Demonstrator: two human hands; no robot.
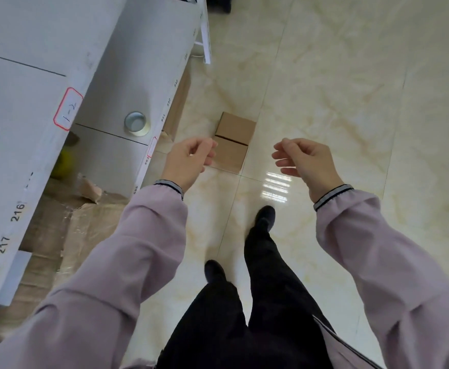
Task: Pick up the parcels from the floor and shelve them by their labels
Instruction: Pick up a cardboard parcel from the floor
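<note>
A small brown cardboard parcel [234,141] lies on the cream tiled floor just ahead of me, beside the shelf's foot. My left hand [188,161] hovers above its near left corner, fingers loosely curled and empty. My right hand [301,161] hangs to the right of the parcel, also empty with fingers apart. The white shelf unit [58,62] fills the left side, its edges marked with numbers such as 216 and 217 and a red-bordered tag reading 1-2.
A roll of clear tape [137,123] sits on a shelf board. Taped cardboard boxes [66,225] lie on the lower shelf at left, and another box [179,102] stands under the shelf edge. My legs and dark shoes [264,218] are below. Open floor spreads to the right.
</note>
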